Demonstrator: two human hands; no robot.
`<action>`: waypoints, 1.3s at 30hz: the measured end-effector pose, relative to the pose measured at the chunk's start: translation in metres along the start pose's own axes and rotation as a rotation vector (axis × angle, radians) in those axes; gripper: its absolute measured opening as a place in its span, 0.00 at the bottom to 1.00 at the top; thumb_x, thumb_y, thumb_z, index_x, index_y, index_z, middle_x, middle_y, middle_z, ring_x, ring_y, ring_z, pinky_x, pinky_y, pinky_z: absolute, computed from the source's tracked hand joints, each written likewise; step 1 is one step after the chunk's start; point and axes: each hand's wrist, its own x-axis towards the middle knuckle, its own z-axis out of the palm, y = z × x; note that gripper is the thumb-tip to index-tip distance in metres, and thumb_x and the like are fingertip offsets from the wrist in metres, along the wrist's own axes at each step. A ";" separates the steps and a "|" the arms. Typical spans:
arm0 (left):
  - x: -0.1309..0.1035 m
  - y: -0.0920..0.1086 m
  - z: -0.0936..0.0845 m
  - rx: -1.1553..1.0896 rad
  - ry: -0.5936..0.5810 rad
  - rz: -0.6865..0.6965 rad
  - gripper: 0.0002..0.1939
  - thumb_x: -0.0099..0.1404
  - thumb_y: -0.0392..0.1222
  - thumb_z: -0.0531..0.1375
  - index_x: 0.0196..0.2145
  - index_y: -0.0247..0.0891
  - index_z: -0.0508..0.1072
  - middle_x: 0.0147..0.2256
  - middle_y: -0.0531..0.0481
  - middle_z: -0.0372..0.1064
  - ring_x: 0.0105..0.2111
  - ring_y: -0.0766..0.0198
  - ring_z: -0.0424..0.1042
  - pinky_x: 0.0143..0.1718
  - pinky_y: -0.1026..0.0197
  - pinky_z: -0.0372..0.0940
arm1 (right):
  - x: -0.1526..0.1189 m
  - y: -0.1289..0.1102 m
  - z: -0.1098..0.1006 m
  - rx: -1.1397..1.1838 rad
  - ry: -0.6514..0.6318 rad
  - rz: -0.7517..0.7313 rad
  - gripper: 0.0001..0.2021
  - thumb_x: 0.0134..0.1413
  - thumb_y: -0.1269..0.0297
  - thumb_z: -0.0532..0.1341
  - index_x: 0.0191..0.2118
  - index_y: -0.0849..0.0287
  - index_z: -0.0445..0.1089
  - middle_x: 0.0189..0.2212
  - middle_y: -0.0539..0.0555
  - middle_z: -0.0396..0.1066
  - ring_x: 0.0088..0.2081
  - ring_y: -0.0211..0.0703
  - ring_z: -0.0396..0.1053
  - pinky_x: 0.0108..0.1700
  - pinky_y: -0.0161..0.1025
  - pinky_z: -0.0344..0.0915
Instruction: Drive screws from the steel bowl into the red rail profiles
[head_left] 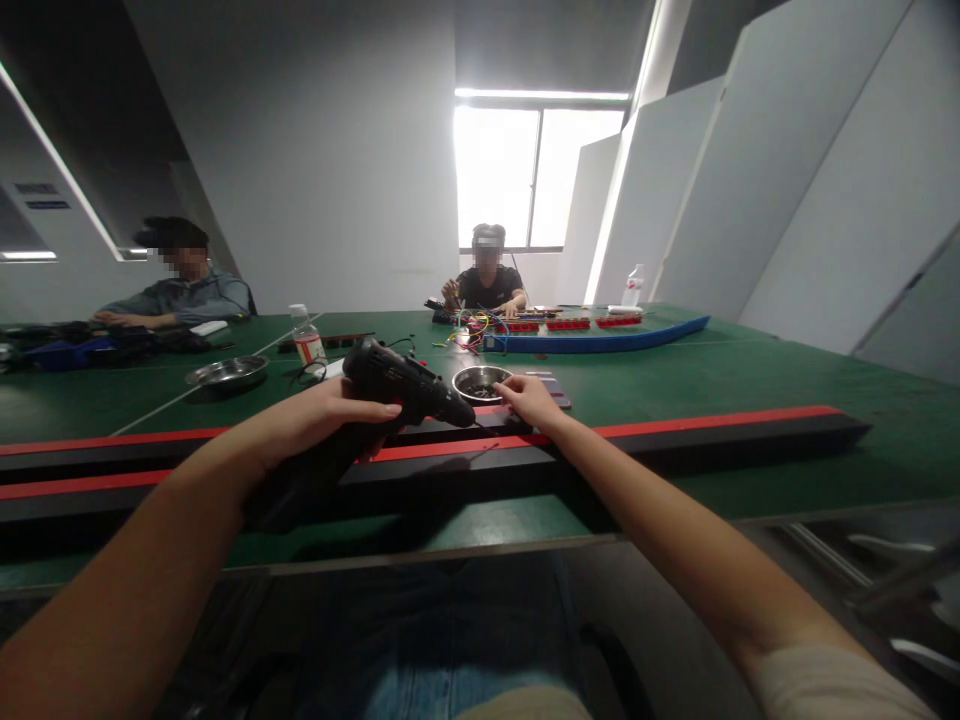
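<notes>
My left hand is wrapped round the grip of a black cordless drill. The drill's bit points right and down, just above a long black bar with a red top strip. My right hand is at the right side of a small steel bowl, its fingertips pinched together over the inside edge. Small dark pieces, likely screws, lie in the bowl. Whatever is between those fingertips is too small to make out. A second black and red bar runs behind the first, partly hidden by the drill.
A flat phone-like object lies beyond my right hand. Behind are a steel dish, a bottle, a blue curved strip and coloured wires. One person works across the table; another sits at left.
</notes>
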 end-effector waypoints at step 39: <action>0.044 0.100 0.075 1.530 0.508 0.458 0.15 0.62 0.46 0.63 0.41 0.31 0.76 0.30 0.34 0.74 0.33 0.47 0.73 0.33 0.55 0.55 | -0.095 -0.040 0.024 -0.862 0.030 0.013 0.14 0.69 0.60 0.46 0.48 0.56 0.66 0.33 0.62 0.76 0.33 0.55 0.74 0.33 0.41 0.54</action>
